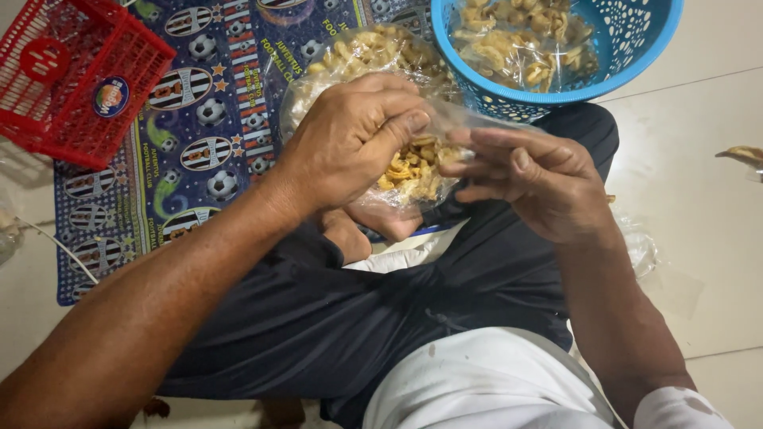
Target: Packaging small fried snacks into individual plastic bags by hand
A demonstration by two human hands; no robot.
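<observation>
Clear plastic snack bag [413,171] pinched by left hand [350,135] and right hand [540,187], below blue basket [636,48].

The scene is lit evenly and fairly brightly by soft, diffuse light, apparently from overhead; no hard-edged shadows are cast. A faint shadow is seen beneath the red basket [75,75] on the pale floor [699,199], and the dark shorts [334,318] are rendered almost without detail. Small glints of glare are shown on the clear plastic bag [413,171] and on the bagged snacks in the blue basket [636,56]. Focus is held well across the centre, while slight softness and mild wide-angle stretching are noticed toward the corners.
</observation>
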